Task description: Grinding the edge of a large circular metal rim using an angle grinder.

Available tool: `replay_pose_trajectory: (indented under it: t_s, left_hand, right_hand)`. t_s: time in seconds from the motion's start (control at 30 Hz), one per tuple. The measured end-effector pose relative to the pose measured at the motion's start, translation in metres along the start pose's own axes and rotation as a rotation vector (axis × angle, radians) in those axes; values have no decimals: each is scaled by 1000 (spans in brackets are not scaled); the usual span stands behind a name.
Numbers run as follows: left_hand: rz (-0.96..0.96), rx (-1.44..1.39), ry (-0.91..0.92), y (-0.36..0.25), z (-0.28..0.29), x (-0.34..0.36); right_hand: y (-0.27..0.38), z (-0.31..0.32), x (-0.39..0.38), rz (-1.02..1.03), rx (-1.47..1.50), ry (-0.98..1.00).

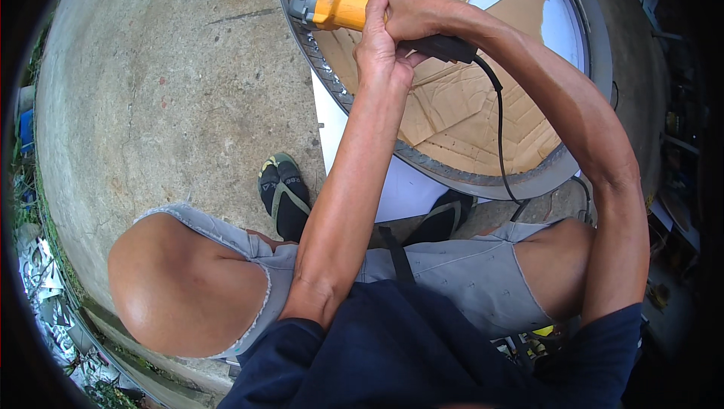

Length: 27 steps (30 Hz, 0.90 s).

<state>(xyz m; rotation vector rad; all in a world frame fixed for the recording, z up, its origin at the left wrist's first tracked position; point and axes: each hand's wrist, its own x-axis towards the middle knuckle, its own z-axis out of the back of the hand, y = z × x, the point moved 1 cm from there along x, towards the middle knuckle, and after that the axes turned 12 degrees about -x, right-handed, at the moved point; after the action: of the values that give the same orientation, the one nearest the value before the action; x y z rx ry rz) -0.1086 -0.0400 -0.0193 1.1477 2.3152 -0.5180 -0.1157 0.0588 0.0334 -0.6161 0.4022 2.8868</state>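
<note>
My left hand (374, 41) and my right hand (415, 12) are both closed round a yellow angle grinder (343, 9) with a grey head and a black rear grip. The left wraps the body near its middle, while the right lies over it just behind. The tool's head sits at the left rim of a large round metal ring (599, 39); whether it touches cannot be made out. Bright, shiny marks run along the ring's inner edge by the head. The grinder's disc is hidden from above.
Flattened brown cardboard (452, 103) lies inside the ring, over white sheets (403, 192). A black cord (501, 130) runs from the grinder across the cardboard and over the ring's near edge. My feet in sandals (285, 194) rest on the concrete floor (181, 92). Plants and clutter line the far left edge.
</note>
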Motion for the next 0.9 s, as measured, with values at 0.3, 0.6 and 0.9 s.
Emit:
replay_pose_trajectory:
  t_s: [0.3, 0.6, 0.9]
  left_hand:
    - [24, 22, -53, 0, -5, -5]
    - [74, -16, -10, -1, -8, -1]
    - [-14, 8, -9, 6, -5, -6]
  right_hand:
    - [1, -2, -6, -15, 90, 32]
    - [-2, 0, -2, -50, 6, -19]
    - [-5, -1, -7, -9, -12, -2]
